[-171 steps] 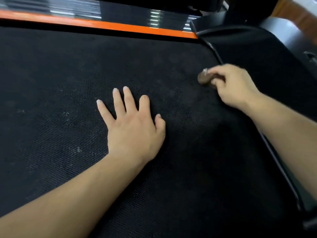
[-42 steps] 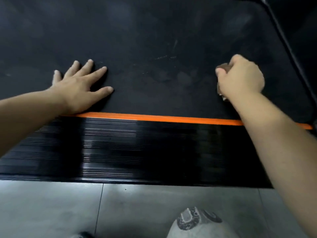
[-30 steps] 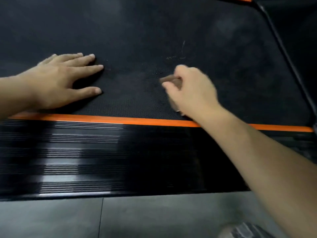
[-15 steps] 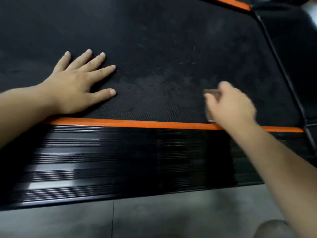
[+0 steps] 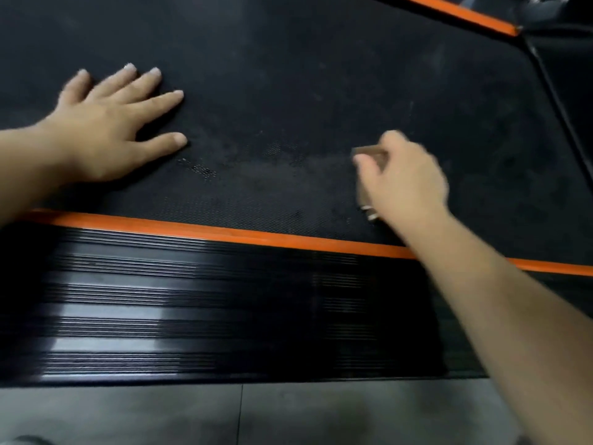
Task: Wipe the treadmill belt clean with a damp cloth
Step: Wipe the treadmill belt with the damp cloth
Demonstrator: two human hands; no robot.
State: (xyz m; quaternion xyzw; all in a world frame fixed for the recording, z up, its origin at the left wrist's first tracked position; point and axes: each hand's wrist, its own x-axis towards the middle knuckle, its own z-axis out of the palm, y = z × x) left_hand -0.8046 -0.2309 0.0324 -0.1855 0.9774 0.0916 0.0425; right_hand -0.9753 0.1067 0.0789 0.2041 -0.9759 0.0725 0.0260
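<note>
Head view: right hand (image 5: 404,179) grasps small cloth (image 5: 369,151), left hand (image 5: 109,133) flat on belt (image 5: 288,69); so small wad may miss dust (image 5: 282,154).

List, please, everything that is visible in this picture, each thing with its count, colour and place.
treadmill belt: 1, black, fills the upper part of the view
near orange stripe: 1, orange, along the belt's near edge
far orange stripe: 1, orange, top right
ribbed side rail: 1, glossy black, between near stripe and floor
floor tiles: at least 2, grey, along the bottom
cloth: 1, brown, on the belt
left grip: 1, bare hand, flat on the belt
right grip: 1, bare hand, curled round the cloth, blurred
</note>
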